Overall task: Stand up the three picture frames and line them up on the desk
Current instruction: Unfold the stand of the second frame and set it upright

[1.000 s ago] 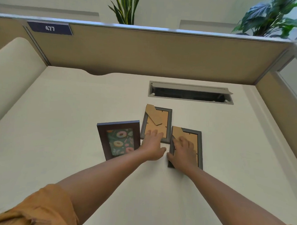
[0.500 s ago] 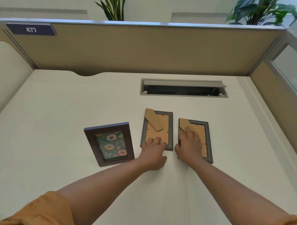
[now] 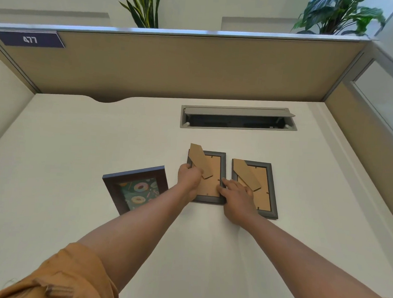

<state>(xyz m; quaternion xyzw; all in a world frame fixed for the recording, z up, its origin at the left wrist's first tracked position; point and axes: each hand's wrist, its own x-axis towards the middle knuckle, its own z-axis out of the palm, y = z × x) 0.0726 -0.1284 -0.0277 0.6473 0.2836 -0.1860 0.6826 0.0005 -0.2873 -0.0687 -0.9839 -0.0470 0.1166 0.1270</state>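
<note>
Three picture frames lie flat on the white desk point(image 3: 77, 166). A dark brown frame point(image 3: 131, 184) with a donut picture lies face up at the left. The middle grey frame point(image 3: 213, 172) lies face down, its cardboard stand flap up. My left hand point(image 3: 188, 177) grips its left edge by the flap. My right hand point(image 3: 236, 195) holds its lower right edge, between the two grey frames. The right grey frame point(image 3: 260, 185) also lies face down, partly under my right hand.
An open grey cable hatch point(image 3: 237, 118) is sunk in the desk behind the frames. Tan partition walls point(image 3: 194, 67) close the back and right side. Two plants stand beyond the partition.
My left hand moved up onto the middle frame's left edge. My right hand left the right frame's back and shifted left to the middle frame's lower right edge.
</note>
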